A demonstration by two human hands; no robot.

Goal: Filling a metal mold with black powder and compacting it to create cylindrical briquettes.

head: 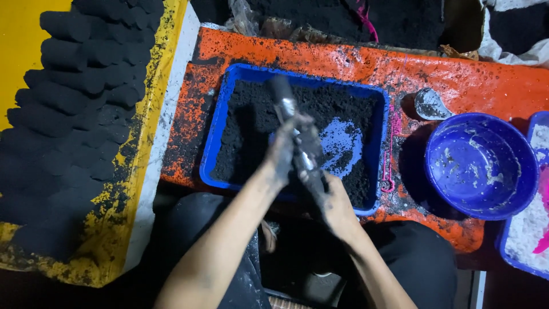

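From the head view we look down on an orange bench (pixel 343 60) spattered with black powder; a blue rectangular tray (pixel 213 143) sits near the middle of it, holding a layer of black powder (pixel 251 120) that lies thickest toward its left and far sides, with bare blue floor showing right of centre; over the tray both our hands grip a metal tube (pixel 284 103), which slants from the near edge up toward the far edge, its blackened tip above the powder; our left hand (pixel 284 150) is closed around the tube's middle, and our right hand (pixel 330 207), fingers curled shut, clasps its lower end near the tray's near rim; toward the bench's right edge a round blue bowl (pixel 481 163) holds only whitish smears; just beyond it, near the far edge, lies a small grey scoop (pixel 430 105); at the right edge a second blue tray (pixel 529 229) holds white powder; left of the bench, a yellow board (pixel 163 51) carries rows of black cylinders (pixel 74 97) packed side by side
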